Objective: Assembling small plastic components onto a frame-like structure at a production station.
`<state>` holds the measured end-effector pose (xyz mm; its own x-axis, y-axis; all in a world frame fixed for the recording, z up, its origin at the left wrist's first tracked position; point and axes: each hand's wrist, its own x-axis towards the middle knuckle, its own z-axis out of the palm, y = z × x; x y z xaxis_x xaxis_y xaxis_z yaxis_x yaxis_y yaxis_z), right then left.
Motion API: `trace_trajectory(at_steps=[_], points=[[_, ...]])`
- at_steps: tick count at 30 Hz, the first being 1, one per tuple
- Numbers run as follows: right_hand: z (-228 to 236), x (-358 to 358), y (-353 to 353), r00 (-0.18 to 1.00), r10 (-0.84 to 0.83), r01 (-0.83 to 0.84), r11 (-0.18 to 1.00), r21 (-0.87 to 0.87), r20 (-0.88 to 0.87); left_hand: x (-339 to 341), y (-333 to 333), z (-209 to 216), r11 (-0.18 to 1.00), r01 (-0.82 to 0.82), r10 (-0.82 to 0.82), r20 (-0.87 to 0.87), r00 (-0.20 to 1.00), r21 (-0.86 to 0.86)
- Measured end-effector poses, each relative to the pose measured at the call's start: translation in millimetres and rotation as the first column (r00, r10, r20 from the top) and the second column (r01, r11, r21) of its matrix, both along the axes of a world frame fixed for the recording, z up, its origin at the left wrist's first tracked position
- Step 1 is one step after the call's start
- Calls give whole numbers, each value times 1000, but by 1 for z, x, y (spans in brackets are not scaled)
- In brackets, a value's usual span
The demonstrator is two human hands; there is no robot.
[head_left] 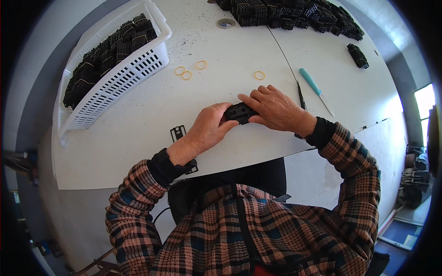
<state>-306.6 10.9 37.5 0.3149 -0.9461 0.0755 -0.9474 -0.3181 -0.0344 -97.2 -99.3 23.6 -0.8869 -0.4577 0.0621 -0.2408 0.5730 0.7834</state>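
Between my two hands, just above the table's near part, is a black plastic part or stack of parts (240,113) with holes in its top face. My left hand (209,125) grips its left end, thumb along the near side. My right hand (276,109) closes on the right end, fingers over the far edge and thumb on the near side. Under my left wrist lies a flat black plastic frame (178,133), partly hidden by the forearm. A black pointed tool (301,95) lies by my right wrist, its lower part covered.
A white slotted basket (117,73) full of banded black bundles stands at the left. Yellow rubber bands (201,65) lie mid-table. At right rests a turquoise-handled knife (311,82), with one black bundle (357,56) beyond. Many bundles (290,14) are piled at the far edge.
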Motion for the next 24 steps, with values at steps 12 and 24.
trace_trajectory(at_steps=[12,24], points=[[3,4,2,999,-29,27,998,51,29,1,1,2,999,4,-3,-8,1000,33],[4,9,1,998,-68,66,991,112,16,0,0,2,997,-7,6,8,1000,83]])
